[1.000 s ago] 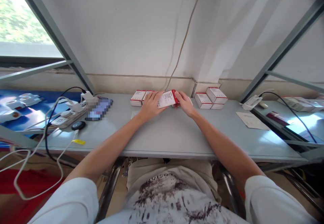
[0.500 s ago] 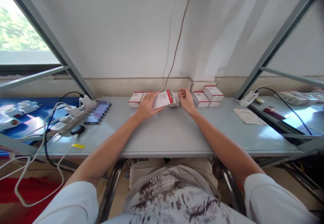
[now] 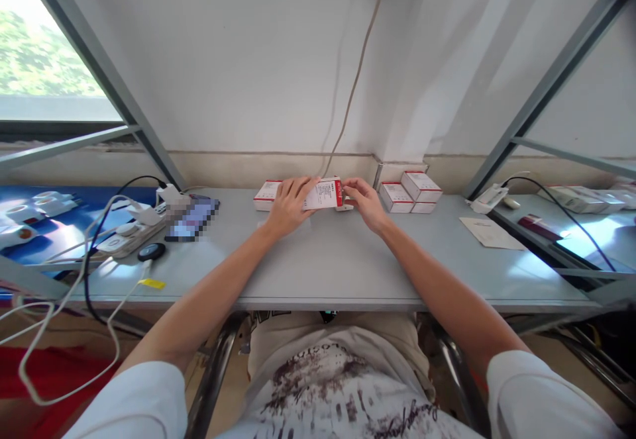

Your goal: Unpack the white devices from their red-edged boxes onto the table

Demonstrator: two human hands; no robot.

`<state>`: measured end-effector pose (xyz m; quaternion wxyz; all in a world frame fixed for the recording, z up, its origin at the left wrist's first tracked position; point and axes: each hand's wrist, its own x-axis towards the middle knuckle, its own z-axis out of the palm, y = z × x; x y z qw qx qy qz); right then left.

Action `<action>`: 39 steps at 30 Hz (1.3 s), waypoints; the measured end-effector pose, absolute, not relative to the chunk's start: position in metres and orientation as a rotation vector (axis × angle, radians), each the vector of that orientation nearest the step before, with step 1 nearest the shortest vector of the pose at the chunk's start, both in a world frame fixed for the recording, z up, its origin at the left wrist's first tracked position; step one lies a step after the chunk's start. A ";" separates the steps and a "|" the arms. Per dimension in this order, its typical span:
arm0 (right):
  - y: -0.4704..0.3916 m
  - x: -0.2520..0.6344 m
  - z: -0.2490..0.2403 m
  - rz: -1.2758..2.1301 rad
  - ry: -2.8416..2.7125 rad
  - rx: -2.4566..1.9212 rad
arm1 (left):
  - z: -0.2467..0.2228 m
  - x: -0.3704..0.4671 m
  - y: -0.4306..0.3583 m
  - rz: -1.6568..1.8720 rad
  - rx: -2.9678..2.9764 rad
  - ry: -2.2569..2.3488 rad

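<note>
Left hand (image 3: 291, 207) is gripping a white carton (image 3: 322, 194) with a red end band; fingers are lying across its far side and top, thumb is pressing along the near edge. Right hand (image 3: 366, 204) is hovering at the red end, thumb and forefinger held close together; cannot tell whether they are pinching anything. A small pale item (image 3: 344, 206) is showing just beneath those fingertips, too hidden to name.

Handling, by judgement: thin card, probably light, stiff along its folds but likely denting under a squeeze on the broad faces; the printed surface may be a little slippery. Best hold: the long narrow sides, where the left fingers are already sitting, leaving the red end free.

Room: a white-and-red box (image 3: 267, 194) is standing just beyond the left knuckles, stacked boxes (image 3: 410, 194) are crowding the right hand's outer side, and the wall (image 3: 273, 157) is rising behind the fingertips. Open desk (image 3: 328, 260) is stretching from the fingers back to its front edge (image 3: 328, 304), between the forearms.
</note>
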<state>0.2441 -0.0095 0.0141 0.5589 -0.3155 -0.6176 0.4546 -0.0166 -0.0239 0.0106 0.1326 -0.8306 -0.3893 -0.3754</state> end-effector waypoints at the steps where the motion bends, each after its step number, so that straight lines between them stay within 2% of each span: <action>1: -0.010 0.245 0.015 1.057 -1.446 -0.736 | 0.010 -0.017 -0.024 -1.094 -2.397 -1.132; 8: -0.007 0.248 0.014 0.763 -1.648 -0.804 | 0.005 -0.021 -0.019 -1.141 -2.290 -1.045; 15: -0.010 0.239 0.008 0.632 -1.717 -0.758 | 0.008 -0.018 -0.022 -1.152 -2.320 -1.075; 29: -0.012 0.236 0.008 0.746 -1.570 -0.873 | 0.005 -0.015 -0.021 -1.125 -2.325 -0.936; 39: -0.012 0.239 0.005 0.777 -1.667 -0.909 | 0.001 -0.014 -0.020 -1.056 -2.382 -0.964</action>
